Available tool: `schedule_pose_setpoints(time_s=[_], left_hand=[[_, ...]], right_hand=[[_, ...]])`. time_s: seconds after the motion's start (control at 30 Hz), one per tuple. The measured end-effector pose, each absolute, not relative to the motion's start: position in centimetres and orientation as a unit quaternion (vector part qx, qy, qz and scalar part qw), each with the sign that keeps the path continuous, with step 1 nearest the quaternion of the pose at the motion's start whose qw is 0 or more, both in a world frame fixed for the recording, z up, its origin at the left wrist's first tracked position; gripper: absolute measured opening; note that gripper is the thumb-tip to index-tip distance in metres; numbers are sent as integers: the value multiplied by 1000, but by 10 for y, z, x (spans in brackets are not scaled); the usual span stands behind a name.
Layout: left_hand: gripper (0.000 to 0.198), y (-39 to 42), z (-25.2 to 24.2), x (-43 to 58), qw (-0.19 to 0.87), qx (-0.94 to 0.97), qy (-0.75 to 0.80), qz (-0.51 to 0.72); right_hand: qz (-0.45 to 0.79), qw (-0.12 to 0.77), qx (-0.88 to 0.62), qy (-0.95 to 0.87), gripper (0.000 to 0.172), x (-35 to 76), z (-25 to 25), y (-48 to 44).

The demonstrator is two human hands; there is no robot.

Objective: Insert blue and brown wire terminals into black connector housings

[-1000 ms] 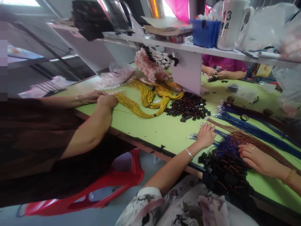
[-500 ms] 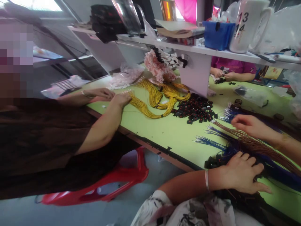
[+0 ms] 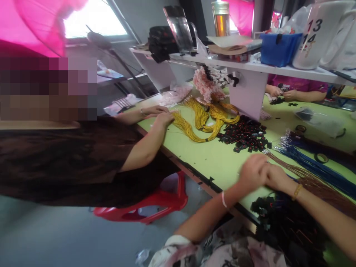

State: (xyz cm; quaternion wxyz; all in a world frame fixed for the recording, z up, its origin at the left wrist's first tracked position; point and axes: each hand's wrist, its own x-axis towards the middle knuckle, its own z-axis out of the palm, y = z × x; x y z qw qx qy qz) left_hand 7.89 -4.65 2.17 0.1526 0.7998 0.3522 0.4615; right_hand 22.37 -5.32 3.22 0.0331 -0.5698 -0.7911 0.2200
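Note:
My left hand (image 3: 251,172) and my right hand (image 3: 276,177) meet above the front part of the green table. Both have curled fingers, and motion blurs them. Anything between the fingers is hidden. Beneath my wrists lies a dark pile of black plastic connector pieces (image 3: 292,226). Brown wires (image 3: 314,183) run just behind my right hand. Beyond them is a bundle of blue wires (image 3: 308,159) with bare metal tips. A heap of small black housings with red marks (image 3: 244,135) spreads out past my left hand.
At left, a co-worker's hands (image 3: 164,114) touch yellow wires (image 3: 191,131). Another person's hands (image 3: 283,92) work across the table (image 3: 191,154). A shelf (image 3: 244,66) carries a mug (image 3: 314,37) and a blue bin (image 3: 279,50). A red stool (image 3: 144,207) stands below.
My left hand has lifted from the black pieces, where its fingers were spread. My right hand has come left from above the wires, and the two now meet. The view has shifted left.

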Motion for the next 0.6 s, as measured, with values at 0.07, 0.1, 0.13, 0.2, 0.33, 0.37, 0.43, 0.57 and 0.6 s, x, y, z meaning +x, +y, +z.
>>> schedule_pose_setpoints(time_s=[0.07,0.1,0.13,0.2,0.33,0.37,0.43,0.57,0.6], left_hand=[[39,3,12,48,134,750,491,423],[46,26,6,33,126,721,553,397],[52,47,0,19,116,694,604,374],[59,78,-11,-1,106,665,659,335],[61,99,-27,-9,97,684,661,293],[61,97,-30,-7,97,692,655,288],[62,89,-32,-2,110,709,639,279],[56,67,-24,-2,193,721,596,296],[53,60,-20,-3,201,715,590,316]], right_hand=[[193,20,-560,-805,20,223,34,-57],[178,7,-555,-813,21,222,35,-58],[165,-10,-551,-818,21,221,35,-59],[149,-40,-550,-821,21,219,36,-61],[143,-54,-556,-817,20,218,37,-61],[142,-54,-560,-815,20,218,38,-61],[141,-57,-566,-810,20,218,39,-61],[152,-71,-563,-809,16,217,38,-61],[155,-71,-563,-809,16,217,38,-61]])
